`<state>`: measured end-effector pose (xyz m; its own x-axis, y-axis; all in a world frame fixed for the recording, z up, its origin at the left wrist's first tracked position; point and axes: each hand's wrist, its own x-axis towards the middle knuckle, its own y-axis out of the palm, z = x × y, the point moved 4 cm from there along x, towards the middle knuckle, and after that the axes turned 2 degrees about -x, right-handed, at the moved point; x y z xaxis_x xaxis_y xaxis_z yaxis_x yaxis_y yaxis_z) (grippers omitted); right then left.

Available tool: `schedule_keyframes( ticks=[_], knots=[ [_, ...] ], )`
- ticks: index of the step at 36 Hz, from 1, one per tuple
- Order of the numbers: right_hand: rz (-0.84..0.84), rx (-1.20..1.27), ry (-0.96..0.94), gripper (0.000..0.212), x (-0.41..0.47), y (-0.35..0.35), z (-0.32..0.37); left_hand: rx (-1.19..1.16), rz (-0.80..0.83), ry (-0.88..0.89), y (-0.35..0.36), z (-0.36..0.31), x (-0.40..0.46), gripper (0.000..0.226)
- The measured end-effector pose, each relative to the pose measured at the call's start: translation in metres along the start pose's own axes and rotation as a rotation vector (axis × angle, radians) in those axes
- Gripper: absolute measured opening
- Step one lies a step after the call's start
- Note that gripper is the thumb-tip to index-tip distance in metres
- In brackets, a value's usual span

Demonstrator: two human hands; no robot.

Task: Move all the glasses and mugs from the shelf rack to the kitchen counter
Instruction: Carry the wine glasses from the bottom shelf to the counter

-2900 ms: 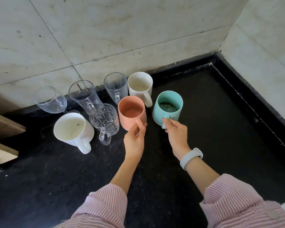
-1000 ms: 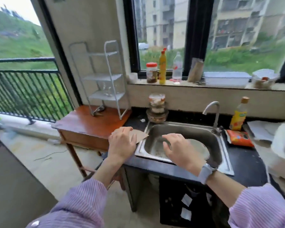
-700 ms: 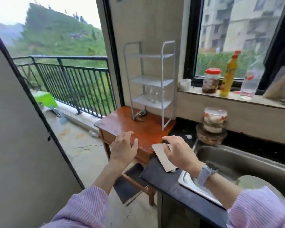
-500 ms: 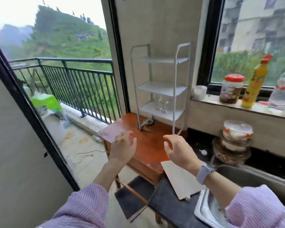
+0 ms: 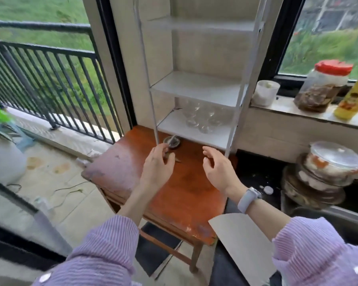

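Head view. Both hands are raised in front of a white shelf rack [image 5: 196,87] that stands on a reddish-brown wooden bench [image 5: 180,195]. The left hand [image 5: 157,169] is seen from the back, its fingers loosely curled, and holds nothing; it lies in line with the foot of the rack's front left post. The right hand [image 5: 217,169] is open, palm turned inward toward the left hand, fingers spread and slightly bent, also holding nothing; a pale wristband [image 5: 247,200] circles its wrist. Both arms wear lilac striped sleeves [image 5: 105,242].

The remaining clear glasses [image 5: 198,118] stand grouped on the lowest shelf of the rack, toward its back; motion blur prevents an exact count. The middle shelf and the upper shelf carry nothing visible. A small dark round dish [image 5: 172,142] sits on the bench under the lowest shelf, just beyond the left hand.

To the right, a dark bench [image 5: 254,172] adjoins the wooden one and bears stacked lidded food containers [image 5: 322,174]. On the window ledge above stand a white cup [image 5: 266,92], a red-lidded jar [image 5: 322,85] and a yellow bottle [image 5: 353,98]. A black balcony railing [image 5: 43,73] fills the left.
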<state>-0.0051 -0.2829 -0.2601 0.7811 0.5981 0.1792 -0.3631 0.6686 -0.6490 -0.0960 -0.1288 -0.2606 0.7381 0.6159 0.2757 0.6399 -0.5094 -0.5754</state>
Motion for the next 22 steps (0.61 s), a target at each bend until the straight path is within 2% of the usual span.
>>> schedule_keyframes(
  ticks=[9, 16, 22],
  knots=[
    [-0.187, 0.120, 0.200, 0.044, 0.083, 0.039, -0.029, -0.152, 0.161, 0.045, 0.053, 0.037, 0.103, 0.040],
    [-0.319, 0.024, 0.247, 0.045, 0.129, 0.044, -0.052, -0.164, 0.252, 0.098, 0.095, 0.042, 0.158, 0.051],
    [-0.406, 0.192, 0.232, 0.043, 0.157, 0.043, -0.065, -0.334, 0.273, 0.065, 0.122, 0.035, 0.192, 0.058]
  ],
)
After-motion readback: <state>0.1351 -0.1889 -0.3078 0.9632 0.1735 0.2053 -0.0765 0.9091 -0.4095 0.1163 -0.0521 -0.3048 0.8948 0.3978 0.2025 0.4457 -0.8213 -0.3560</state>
